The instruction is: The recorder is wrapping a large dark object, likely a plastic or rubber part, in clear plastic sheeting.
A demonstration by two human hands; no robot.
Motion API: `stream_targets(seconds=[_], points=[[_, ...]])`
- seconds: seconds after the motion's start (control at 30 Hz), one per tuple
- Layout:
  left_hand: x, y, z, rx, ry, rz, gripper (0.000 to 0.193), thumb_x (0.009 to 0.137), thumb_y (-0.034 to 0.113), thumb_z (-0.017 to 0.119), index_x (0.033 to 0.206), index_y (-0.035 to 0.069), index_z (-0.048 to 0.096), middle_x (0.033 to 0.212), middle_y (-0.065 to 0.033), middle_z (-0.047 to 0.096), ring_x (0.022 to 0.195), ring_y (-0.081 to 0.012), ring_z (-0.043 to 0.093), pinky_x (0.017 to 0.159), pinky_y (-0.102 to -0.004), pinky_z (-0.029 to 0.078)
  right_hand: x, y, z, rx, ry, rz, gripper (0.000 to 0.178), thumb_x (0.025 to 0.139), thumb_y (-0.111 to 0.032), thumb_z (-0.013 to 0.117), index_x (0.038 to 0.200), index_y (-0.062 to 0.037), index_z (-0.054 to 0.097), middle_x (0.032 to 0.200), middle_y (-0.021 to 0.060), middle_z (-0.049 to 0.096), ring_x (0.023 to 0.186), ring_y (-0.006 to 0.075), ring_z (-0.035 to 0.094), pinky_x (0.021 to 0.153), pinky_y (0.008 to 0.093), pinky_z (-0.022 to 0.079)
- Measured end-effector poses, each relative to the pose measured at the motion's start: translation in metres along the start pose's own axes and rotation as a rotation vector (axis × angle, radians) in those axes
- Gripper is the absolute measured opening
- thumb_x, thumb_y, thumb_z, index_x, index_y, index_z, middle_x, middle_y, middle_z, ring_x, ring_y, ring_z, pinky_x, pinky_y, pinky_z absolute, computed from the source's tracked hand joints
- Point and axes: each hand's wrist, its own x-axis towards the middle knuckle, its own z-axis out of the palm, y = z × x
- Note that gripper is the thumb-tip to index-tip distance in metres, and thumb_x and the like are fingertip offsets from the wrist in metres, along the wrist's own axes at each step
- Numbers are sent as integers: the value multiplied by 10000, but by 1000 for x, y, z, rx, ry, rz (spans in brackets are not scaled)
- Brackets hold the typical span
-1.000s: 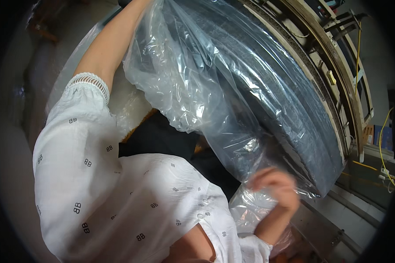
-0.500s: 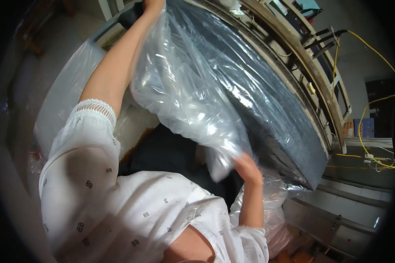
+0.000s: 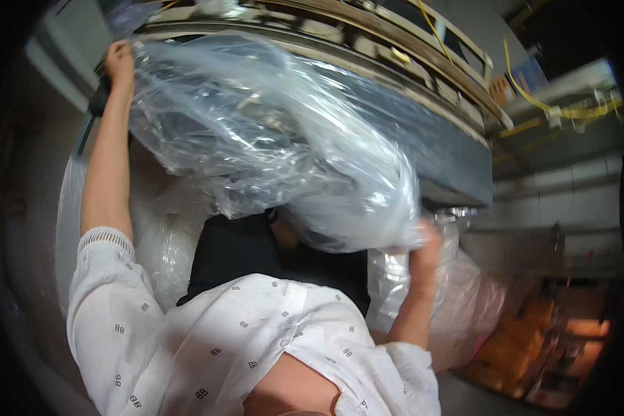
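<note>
A large clear plastic sheet (image 3: 256,139) spreads in loose, shiny folds between my two hands. At the far left my left hand (image 3: 120,64) is closed on the sheet's corner, beside a black grip on a metal bar (image 3: 98,100). My right hand (image 3: 424,239), smeared by motion, pinches the sheet's near right end; its fingertips are partly hidden in the plastic. Behind the sheet lies a long dark grey slab (image 3: 444,149) with a flat top and straight edges. The sheet covers its left part, while its right end shows.
A worn wooden and metal frame (image 3: 367,19) runs along the slab's far side. Yellow cables (image 3: 568,112) hang at the right, near a blue box (image 3: 530,73). More clear plastic (image 3: 170,243) bunches beside my lap, and orange-brown items (image 3: 520,340) lie at the lower right.
My left hand has come back into full view, lower and further left. My right hand has moved right and slightly up, pulling the sheet wider. The whole view has turned.
</note>
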Motion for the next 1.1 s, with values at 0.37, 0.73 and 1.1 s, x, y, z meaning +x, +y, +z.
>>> stream_targets(seconds=[0.37,0.73,1.1], points=[[32,-74,7,126,-281,177,220,883,223,536,993,35,573,875,-37,583,799,-125,529,729,-254,425,-31,-2,-178,1239,-346,-407,368,877,-328,493,1111,-46,532,1150,85,547,1024,153,505,880,287,421],[47,-59,1,370,-326,126,260,901,262,516,1008,33,573,957,-78,618,889,-179,571,778,-297,435,-40,112,-24,-22,793,196,575,859,-212,536,1349,-17,308,1068,108,547,955,208,546,867,353,436],[7,-14,19,349,-475,362,254,932,257,482,1010,24,550,872,-39,569,812,-133,508,754,-252,407,-55,-20,-220,-1098,862,-252,143,839,-148,588,935,-42,588,770,27,598,669,149,566,619,271,462]])
